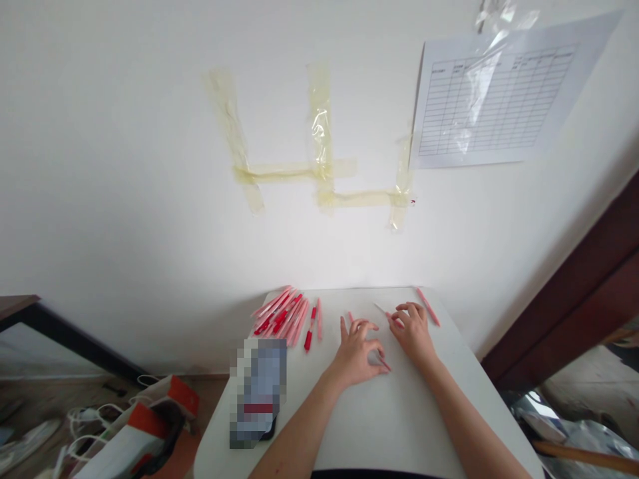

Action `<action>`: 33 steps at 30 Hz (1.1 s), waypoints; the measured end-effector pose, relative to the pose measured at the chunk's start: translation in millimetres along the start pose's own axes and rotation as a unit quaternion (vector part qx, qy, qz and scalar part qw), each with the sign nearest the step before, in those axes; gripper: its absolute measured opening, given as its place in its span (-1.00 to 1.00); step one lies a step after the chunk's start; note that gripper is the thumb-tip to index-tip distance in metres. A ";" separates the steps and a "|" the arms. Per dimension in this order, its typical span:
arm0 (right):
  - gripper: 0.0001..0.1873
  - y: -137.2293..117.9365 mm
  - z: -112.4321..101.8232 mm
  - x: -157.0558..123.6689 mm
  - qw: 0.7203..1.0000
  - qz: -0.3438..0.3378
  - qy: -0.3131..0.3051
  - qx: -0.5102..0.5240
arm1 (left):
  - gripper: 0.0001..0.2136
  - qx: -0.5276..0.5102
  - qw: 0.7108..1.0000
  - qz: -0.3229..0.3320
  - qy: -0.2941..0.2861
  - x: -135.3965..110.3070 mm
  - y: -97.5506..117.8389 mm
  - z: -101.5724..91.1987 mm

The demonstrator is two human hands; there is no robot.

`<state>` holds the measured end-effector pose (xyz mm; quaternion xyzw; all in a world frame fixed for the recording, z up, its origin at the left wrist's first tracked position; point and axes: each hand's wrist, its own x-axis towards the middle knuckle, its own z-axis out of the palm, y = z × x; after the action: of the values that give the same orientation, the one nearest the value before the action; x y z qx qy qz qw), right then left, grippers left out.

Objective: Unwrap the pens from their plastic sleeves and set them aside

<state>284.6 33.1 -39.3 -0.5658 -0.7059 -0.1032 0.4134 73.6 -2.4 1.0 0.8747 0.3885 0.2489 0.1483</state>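
Over the white table [399,426], our left hand [357,356] pinches a pink pen piece [385,364], our right hand [415,332] a pink pen barrel [389,316], likely light, stiff, best gripped midway.

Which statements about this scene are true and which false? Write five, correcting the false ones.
1. Pink and red pens lie heaped on the table. True.
2. The printed sheet lies on the table. False: it is on the wall.
3. Yellowish tape is stuck to the wall. True.
4. The right hand is nearer those pens. False: the left hand is.
5. A lone pink pen lies right of the right hand. True.
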 end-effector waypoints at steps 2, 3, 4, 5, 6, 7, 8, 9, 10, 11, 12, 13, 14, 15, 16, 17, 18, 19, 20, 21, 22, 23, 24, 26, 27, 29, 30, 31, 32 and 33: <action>-0.86 -0.6 0.2 -0.3 1.000 0.000 -0.001 0.000 | -0.79 0.004 1.000 -0.001 0.002 0.3 -1.5 1.3; -0.87 -1.1 0.1 -0.4 1.000 0.001 -0.002 0.000 | -0.81 0.005 1.000 -0.003 0.004 0.5 -2.3 1.7; -0.87 -1.7 -0.1 -0.4 1.000 0.002 -0.003 0.000 | -0.82 0.006 1.000 -0.004 0.006 0.8 -2.9 2.0; -0.87 -2.1 -0.3 -0.4 1.000 0.003 -0.003 0.001 | -0.83 0.006 1.000 -0.006 0.007 1.2 -3.6 2.3; -0.86 -2.5 -0.6 -0.3 1.000 0.005 -0.003 0.002 | -0.83 0.006 1.000 -0.007 0.007 1.6 -4.2 2.5; -0.86 -2.7 -0.9 -0.1 1.000 0.007 -0.003 0.005 | -0.84 0.007 1.000 -0.010 0.008 2.2 -4.9 2.8; -0.87 -2.7 -1.1 0.2 1.000 0.008 -0.003 0.009 | -0.84 0.009 1.000 -0.013 0.010 2.7 -5.6 3.1; -0.87 -2.7 -1.3 0.5 1.000 0.010 -0.005 0.014 | -0.84 0.012 1.000 -0.017 0.015 3.3 -6.4 3.5; -0.87 -2.7 -1.5 0.8 1.000 0.011 -0.007 0.020 | -0.85 0.015 0.999 -0.024 0.022 3.9 -7.3 3.8; -0.88 -2.9 -1.7 1.0 0.999 0.012 -0.010 0.029 | -0.85 0.018 0.999 -0.032 0.031 4.4 -8.3 4.2; -0.88 -3.4 -1.9 1.1 0.999 0.013 -0.012 0.038 | -0.86 0.022 0.998 -0.041 0.043 4.8 -9.3 4.4; -0.88 -4.3 -2.0 1.2 0.999 0.014 -0.014 0.049 | -0.86 0.026 0.997 -0.050 0.055 5.1 -10.3 4.5; -0.88 -5.6 -2.2 1.1 0.998 0.016 -0.015 0.060 | -0.87 0.030 0.995 -0.060 0.067 5.4 -11.2 4.4; -0.88 -7.3 -2.4 1.0 0.997 0.020 -0.015 0.072 | -0.87 0.034 0.994 -0.069 0.079 5.6 -11.9 4.1; -0.88 -9.4 -2.8 0.9 0.996 0.024 -0.016 0.084 | -0.88 0.037 0.992 -0.077 0.090 5.9 -12.4 3.7; -0.89 -11.8 -3.3 0.8 0.995 0.029 -0.019 0.096 | -0.89 0.038 0.991 -0.083 0.102 6.3 -12.7 3.1; -0.90 -14.6 -4.1 0.7 0.993 0.033 -0.024 0.109 | -0.90 0.038 0.989 -0.089 0.114 6.7 -12.8 2.3; -0.90 -17.5 -5.0 0.8 0.991 0.037 -0.032 0.121 | -0.90 0.035 0.987 -0.094 0.126 7.3 -12.7 1.5; -0.91 -20.6 -6.0 0.8 0.989 0.040 -0.042 0.134 | -0.90 0.030 0.985 -0.100 0.137 8.0 -12.4 0.5; -0.91 -23.6 -7.2 1.0 0.987 0.043 -0.053 0.148 | -0.90 0.025 0.983 -0.105 0.147 8.6 -11.9 -0.5; -0.92 -26.7 -8.5 1.2 0.984 0.047 -0.060 0.162 | -0.91 0.020 0.982 -0.111 0.155 9.3 -11.4 -1.4; -0.92 -29.6 -9.8 1.4 0.981 0.049 -0.067 0.177 | -0.91 0.018 0.980 -0.115 0.161 9.9 -10.8 -2.4; -0.92 -32.2 -11.0 1.7 0.978 0.051 -0.072 0.191 | -0.93 0.017 0.979 -0.118 0.167 10.3 -10.2 -3.2; -0.91 -36.6 -13.1 2.4 0.971 0.054 -0.080 0.217 | -0.95 0.017 0.977 -0.117 0.176 10.5 -9.4 -4.3; -0.90 -38.1 -13.9 2.7 0.969 0.056 -0.084 0.228 | -0.96 0.018 0.977 -0.115 0.179 10.3 -9.1 -4.6; -0.90 -39.9 -14.9 3.4 0.965 0.059 -0.087 0.242 | -0.97 0.018 0.977 -0.111 0.181 9.9 -8.7 -4.8; -0.90 -40.2 -15.2 3.7 0.964 0.060 -0.088 0.245 | -0.97 0.019 0.977 -0.110 0.180 9.6 -8.7 -4.7; -0.90 -40.3 -15.4 4.0 0.963 0.060 -0.088 0.248 | -0.97 0.020 0.977 -0.109 0.180 9.4 -8.6 -4.7; -0.90 -40.2 -15.6 4.2 0.963 0.060 -0.088 0.249 | -0.97 0.021 0.977 -0.108 0.180 9.3 -8.5 -4.7; -0.89 -40.0 -15.7 4.4 0.962 0.060 -0.089 0.251 | -0.97 0.022 0.977 -0.107 0.181 9.2 -8.4 -4.8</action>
<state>256.5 13.0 -13.3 -0.4924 -0.7078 0.1533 0.4828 71.1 10.4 4.1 0.7714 0.5061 0.3770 0.0820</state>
